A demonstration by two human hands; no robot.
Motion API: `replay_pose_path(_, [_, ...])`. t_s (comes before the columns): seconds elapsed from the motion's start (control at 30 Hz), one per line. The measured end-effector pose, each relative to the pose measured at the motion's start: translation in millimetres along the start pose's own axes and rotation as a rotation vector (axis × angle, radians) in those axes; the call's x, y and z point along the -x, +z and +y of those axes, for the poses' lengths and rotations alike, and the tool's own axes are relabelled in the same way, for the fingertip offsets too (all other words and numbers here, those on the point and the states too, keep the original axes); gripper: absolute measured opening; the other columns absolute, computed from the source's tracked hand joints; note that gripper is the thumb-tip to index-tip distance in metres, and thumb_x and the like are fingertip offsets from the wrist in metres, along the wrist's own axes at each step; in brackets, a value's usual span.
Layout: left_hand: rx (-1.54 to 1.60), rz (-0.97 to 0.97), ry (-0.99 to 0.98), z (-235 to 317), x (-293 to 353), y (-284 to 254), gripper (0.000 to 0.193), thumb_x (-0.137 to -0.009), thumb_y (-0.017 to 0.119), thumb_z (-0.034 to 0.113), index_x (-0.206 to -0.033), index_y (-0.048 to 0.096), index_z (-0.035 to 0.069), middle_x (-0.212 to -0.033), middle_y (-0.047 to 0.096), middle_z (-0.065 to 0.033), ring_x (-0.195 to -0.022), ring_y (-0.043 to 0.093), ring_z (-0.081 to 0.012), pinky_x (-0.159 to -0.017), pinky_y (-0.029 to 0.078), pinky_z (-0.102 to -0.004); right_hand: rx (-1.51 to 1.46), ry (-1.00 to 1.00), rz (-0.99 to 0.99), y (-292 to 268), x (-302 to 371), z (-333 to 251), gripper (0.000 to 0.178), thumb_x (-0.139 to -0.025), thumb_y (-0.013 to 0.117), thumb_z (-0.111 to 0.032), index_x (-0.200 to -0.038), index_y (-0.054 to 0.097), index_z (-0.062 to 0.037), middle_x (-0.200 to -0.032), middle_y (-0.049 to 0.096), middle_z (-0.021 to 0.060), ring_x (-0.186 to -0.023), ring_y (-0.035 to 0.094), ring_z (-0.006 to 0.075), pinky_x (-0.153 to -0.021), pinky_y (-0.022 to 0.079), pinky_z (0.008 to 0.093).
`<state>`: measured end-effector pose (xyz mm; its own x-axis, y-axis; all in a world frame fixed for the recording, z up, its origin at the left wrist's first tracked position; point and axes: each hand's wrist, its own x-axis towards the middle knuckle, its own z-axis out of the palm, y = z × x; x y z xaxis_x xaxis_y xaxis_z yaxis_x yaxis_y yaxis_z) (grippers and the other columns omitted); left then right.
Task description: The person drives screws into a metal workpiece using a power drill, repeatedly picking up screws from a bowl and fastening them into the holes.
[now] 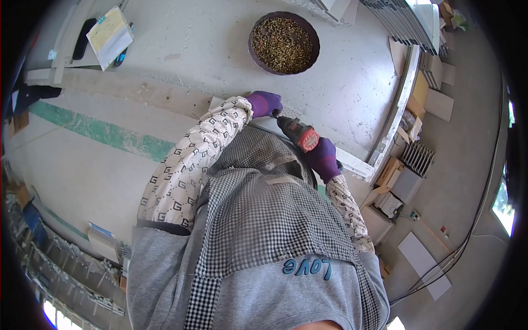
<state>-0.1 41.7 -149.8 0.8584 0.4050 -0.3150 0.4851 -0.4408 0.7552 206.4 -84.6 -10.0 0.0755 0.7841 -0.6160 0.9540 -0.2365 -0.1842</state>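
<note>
My right hand (323, 158), in a purple glove, grips a black and red power drill (298, 131). The tool points up and left, toward my other hand. My left hand (264, 104), also in a purple glove, is closed right at the drill's tip, by the near edge of the pale worktable (352, 82). Whatever its fingers hold is too small to make out. A pale flat piece (218, 103) shows beside the left wrist, partly hidden by the sleeve. Beyond my hands stands a dark round bowl (315, 50) full of small brass-coloured screws (281, 44).
Grey panels (393, 22) stand stacked at the far right. A clipboard with papers (110, 37) lies at the far left. Cardboard boxes (389, 171) and a loose white board (424, 265) are on the floor to the right, near black cables (440, 269).
</note>
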Motion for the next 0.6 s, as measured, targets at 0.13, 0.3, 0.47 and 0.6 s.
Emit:
replay_pose_path(0.13, [0.102,0.114,0.009,-0.5,11.5,5.6,0.012,-0.075,0.066,0.01,-0.087,0.066,0.013,-0.096,0.062,-0.0085,-0.09,0.063,-0.0293,-0.076,0.05,-0.0401,0.011,-0.009,0.017,-6.9,10.2,1.7,0.04,-0.08,0.067,-0.046,-0.087,0.07,-0.0064,-0.081,0.068,0.0201,-0.08,0.066,0.0376,-0.069,0.051,0.0446])
replay_pose_path(0.3, [0.622,0.361,-0.144,-7.8,12.1,20.5,0.018,-0.078,0.056,0.004,-0.095,0.059,0.005,-0.088,0.063,-0.0115,-0.081,0.062,-0.0231,-0.075,0.05,-0.0379,-0.055,0.085,0.02,-1.6,5.6,9.3,0.044,-0.083,0.063,-0.05,-0.09,0.069,-0.0064,-0.08,0.069,0.0189,-0.079,0.066,0.0369,-0.068,0.051,0.0445])
replay_pose_path(0.47, [1.237,0.258,-0.249,-12.0,3.4,19.9,0.023,-0.074,0.052,-0.006,-0.094,0.059,0.004,-0.079,0.063,-0.0069,-0.065,0.06,-0.016,-0.061,0.05,-0.0296,-0.051,0.083,0.002,-0.3,5.3,8.1,0.046,-0.083,0.063,-0.051,-0.088,0.07,-0.0059,-0.079,0.068,0.0201,-0.079,0.066,0.0376,-0.068,0.051,0.0443])
replay_pose_path(0.6, [1.204,0.28,-0.196,-8.3,2.7,21.4,0.02,-0.078,0.053,-0.007,-0.093,0.06,0.004,-0.08,0.063,-0.0048,-0.063,0.058,-0.0143,-0.058,0.049,-0.0269,-0.073,0.074,0.021,-2.2,5.5,3.5,0.046,-0.082,0.063,-0.051,-0.084,0.07,-0.0049,-0.077,0.068,0.0208,-0.078,0.066,0.038,-0.068,0.051,0.0447])
